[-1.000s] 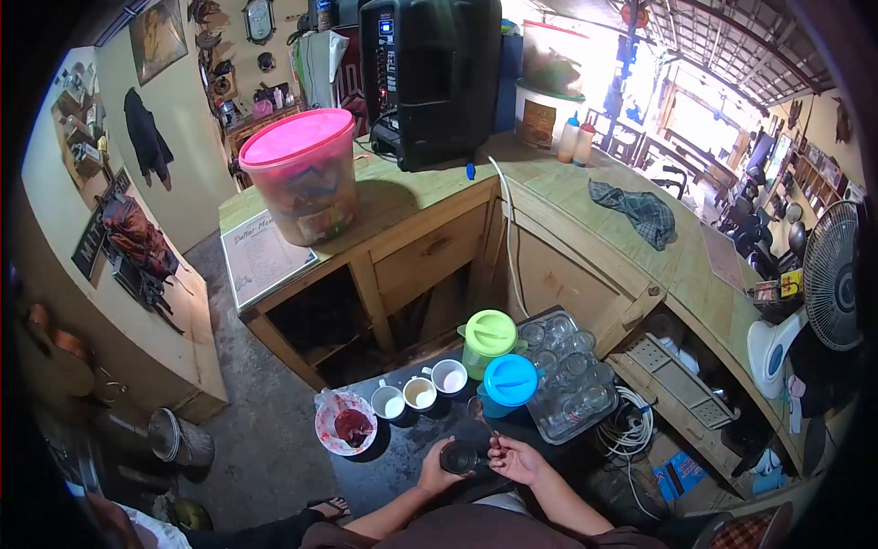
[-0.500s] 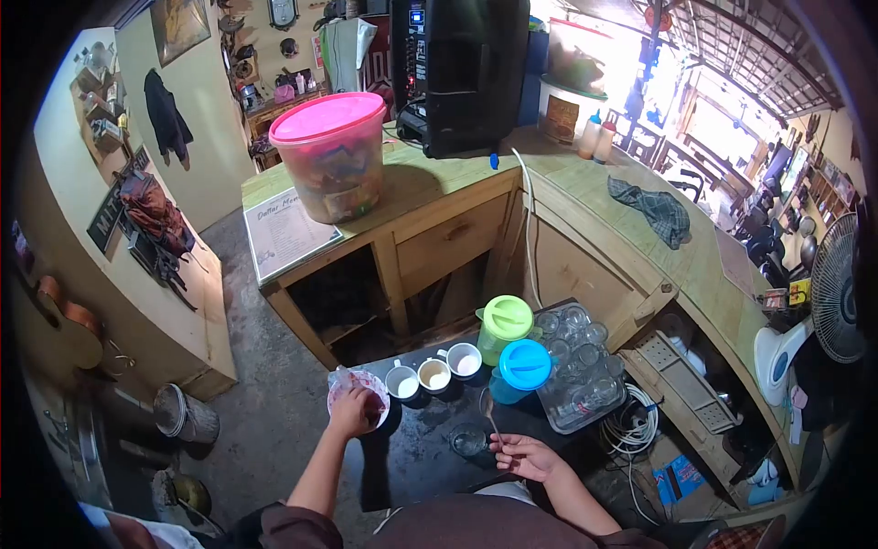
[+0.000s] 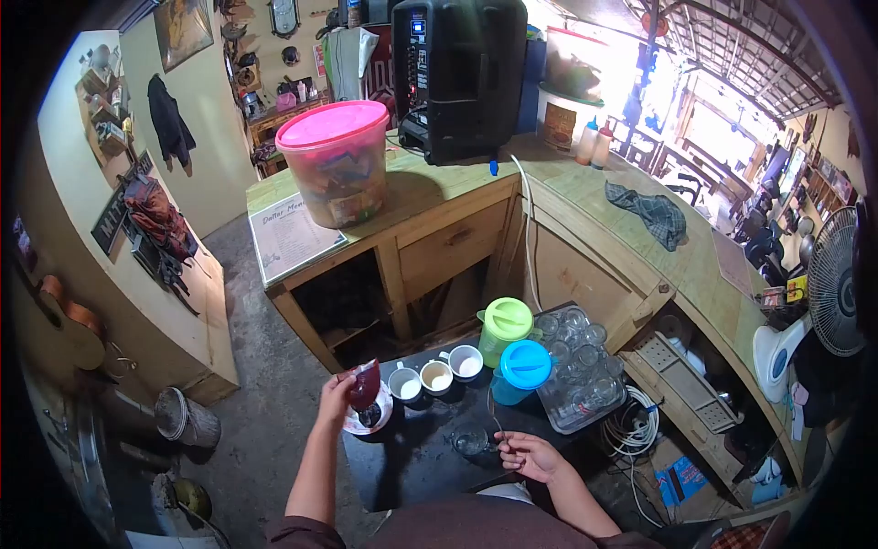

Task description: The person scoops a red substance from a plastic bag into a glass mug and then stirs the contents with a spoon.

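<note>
My left hand (image 3: 335,399) grips a dark red packet (image 3: 365,384) above a white bowl (image 3: 379,416) at the dark table's left end. Its fingers are closed on the packet's left side. A spoon (image 3: 495,412) is held upright in the fingers of my right hand (image 3: 530,457). Beside that hand stands an empty-looking glass (image 3: 470,441). Three white cups stand in a row right of the bowl: the left cup (image 3: 404,383), the middle cup (image 3: 436,376) and the right cup (image 3: 465,363), each with pale contents.
A green-lidded pitcher (image 3: 506,329) and a blue-lidded pitcher (image 3: 523,369) stand beside a tray (image 3: 585,424) of several glasses. Behind, a wooden counter (image 3: 439,197) holds a pink-lidded tub (image 3: 336,169), a black speaker (image 3: 462,82) and a checked cloth (image 3: 647,213).
My left hand has risen out of the bowl and now holds the dark red packet up. My right hand and the spoon have barely moved. The view has shifted slightly.
</note>
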The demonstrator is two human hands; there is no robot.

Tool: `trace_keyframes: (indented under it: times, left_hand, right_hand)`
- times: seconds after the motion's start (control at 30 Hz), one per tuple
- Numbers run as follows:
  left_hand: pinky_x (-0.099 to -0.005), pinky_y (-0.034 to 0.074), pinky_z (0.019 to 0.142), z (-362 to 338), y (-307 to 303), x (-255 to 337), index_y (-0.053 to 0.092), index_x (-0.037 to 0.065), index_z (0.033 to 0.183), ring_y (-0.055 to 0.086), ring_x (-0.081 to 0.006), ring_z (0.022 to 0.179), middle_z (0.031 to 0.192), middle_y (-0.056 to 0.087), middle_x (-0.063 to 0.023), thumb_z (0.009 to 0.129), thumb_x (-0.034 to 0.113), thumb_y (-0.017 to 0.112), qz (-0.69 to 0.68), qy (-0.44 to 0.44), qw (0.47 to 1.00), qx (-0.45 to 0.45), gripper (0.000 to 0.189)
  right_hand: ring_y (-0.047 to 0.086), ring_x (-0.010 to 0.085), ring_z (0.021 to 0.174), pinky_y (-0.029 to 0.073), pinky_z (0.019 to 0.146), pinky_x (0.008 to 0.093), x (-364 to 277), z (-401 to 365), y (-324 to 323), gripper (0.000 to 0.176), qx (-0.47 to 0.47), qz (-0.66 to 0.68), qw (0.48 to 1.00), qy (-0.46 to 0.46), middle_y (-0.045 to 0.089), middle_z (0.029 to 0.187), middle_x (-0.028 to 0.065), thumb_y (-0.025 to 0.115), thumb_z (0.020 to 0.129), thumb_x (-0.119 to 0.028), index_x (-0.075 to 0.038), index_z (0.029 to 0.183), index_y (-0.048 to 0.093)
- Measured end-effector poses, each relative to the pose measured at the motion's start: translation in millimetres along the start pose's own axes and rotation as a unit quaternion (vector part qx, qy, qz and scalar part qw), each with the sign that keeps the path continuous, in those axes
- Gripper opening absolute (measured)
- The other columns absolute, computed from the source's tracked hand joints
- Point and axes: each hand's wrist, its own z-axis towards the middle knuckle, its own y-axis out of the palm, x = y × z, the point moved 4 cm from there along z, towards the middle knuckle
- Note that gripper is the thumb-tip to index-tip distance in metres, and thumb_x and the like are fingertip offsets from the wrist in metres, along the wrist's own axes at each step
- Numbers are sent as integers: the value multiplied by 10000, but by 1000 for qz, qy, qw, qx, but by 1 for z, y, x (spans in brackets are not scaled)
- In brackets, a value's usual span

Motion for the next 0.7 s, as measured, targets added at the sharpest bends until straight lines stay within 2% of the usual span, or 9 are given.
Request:
trace_keyframes:
  times: [0.03, 0.1, 0.17, 0.23, 0.3, 0.33, 0.37, 0.43, 0.7]
  left_hand:
    - [-380, 565, 803, -10, 17, 2, 635, -13, 1101, 686, -246, 885, 989, 698, -129, 882, 134, 628, -199, -73, 977, -22, 264]
    - [-450, 539, 906, -29, 44, 9, 568, 28, 1149, 664, -299, 982, 1108, 649, -172, 903, 286, 607, -194, -106, 975, 9, 359]
    - [-456, 535, 907, -56, 85, 38, 531, 36, 1231, 637, -339, 1059, 1145, 633, -199, 864, 375, 653, -286, -160, 935, -133, 514]
    - [-443, 530, 908, -74, 117, 48, 506, 26, 1272, 638, -330, 1073, 1155, 632, -192, 836, 363, 698, -297, -141, 917, -225, 583]
    - [-422, 523, 908, -91, 141, 62, 485, 30, 1300, 626, -314, 1101, 1177, 626, -177, 806, 327, 748, -209, -129, 941, -235, 634]
    - [-394, 522, 899, -93, 148, 65, 491, 45, 1296, 630, -273, 1085, 1206, 615, -147, 750, 232, 817, -165, -133, 949, -234, 663]
    - [-357, 525, 873, -90, 153, 62, 508, 63, 1280, 648, -224, 1015, 1188, 626, -124, 705, 175, 863, -99, -59, 977, -179, 685]
    - [-320, 525, 845, -97, 173, 90, 574, 62, 1192, 657, -170, 940, 1106, 663, -93, 683, 155, 885, -3, 79, 981, -178, 604]
    - [-286, 525, 805, -90, 196, 114, 649, 36, 1008, 659, -126, 874, 946, 702, -58, 734, 206, 863, 97, 81, 970, -205, 387]
  right_hand:
    - [409, 75, 583, 385, 601, 232, -2, 1, 9, 298, -3, -1, 1000, 0, 558, 887, 58, 504, 958, -46, 13, 1249, 528]
    - [358, 58, 552, 336, 535, 215, -7, 3, 24, 196, 33, -37, 999, -23, 484, 785, 14, 484, 990, -105, -2, 1144, 548]
    - [341, 53, 538, 311, 505, 209, -12, 5, 39, 165, 18, -45, 999, -22, 440, 742, -6, 473, 1003, -135, -18, 1090, 547]
    - [324, 48, 524, 286, 475, 203, -16, 6, 53, 159, 5, -53, 998, -23, 396, 699, -26, 461, 1015, -165, -33, 1037, 547]
    - [294, 39, 498, 237, 432, 194, -20, 5, 65, 164, 23, -106, 993, -41, 344, 650, -51, 443, 1024, -189, -63, 967, 531]
    - [273, 33, 475, 216, 411, 192, -21, 5, 71, 171, 43, -141, 987, -56, 325, 623, -66, 434, 1026, -195, -75, 950, 528]
    - [273, 33, 475, 216, 411, 192, -21, 4, 75, 171, 45, -141, 987, -61, 325, 623, -66, 434, 1026, -195, -75, 950, 528]
    - [253, 30, 461, 204, 405, 193, -23, 1, 79, 168, 52, -143, 985, -75, 316, 618, -71, 431, 1026, -204, -87, 941, 517]
    - [230, 35, 473, 193, 420, 203, -23, -12, 94, 228, 15, -122, 991, -57, 288, 621, -72, 410, 1035, -264, -126, 853, 431]
